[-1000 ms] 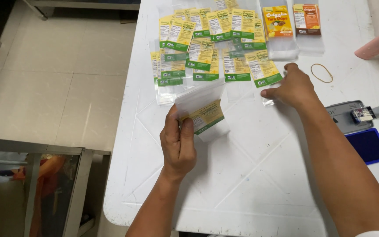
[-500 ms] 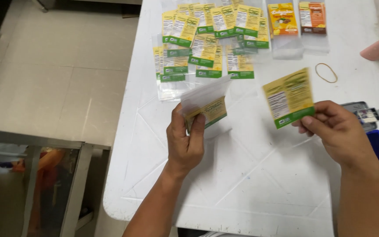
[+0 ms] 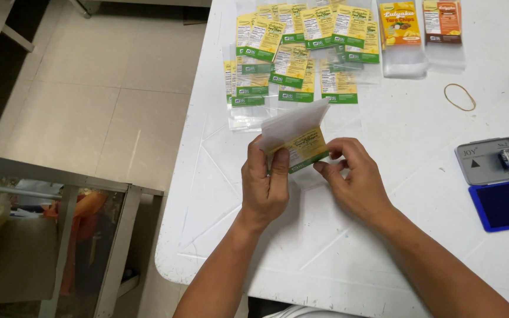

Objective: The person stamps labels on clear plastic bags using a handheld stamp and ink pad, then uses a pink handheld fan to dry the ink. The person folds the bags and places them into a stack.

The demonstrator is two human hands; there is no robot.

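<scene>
Thin clear plastic, the bunched pouches [image 3: 294,131] sit above the white table [image 3: 384,235], pinched in the left hand [image 3: 264,187]; they look light, floppy and slippery. The right hand [image 3: 354,182] nips a yellow-green label card [image 3: 306,149] by its edge, likely the safest hold.

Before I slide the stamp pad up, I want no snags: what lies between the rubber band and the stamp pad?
In the head view, only bare white table lies between the rubber band and the open stamp pad.
</scene>
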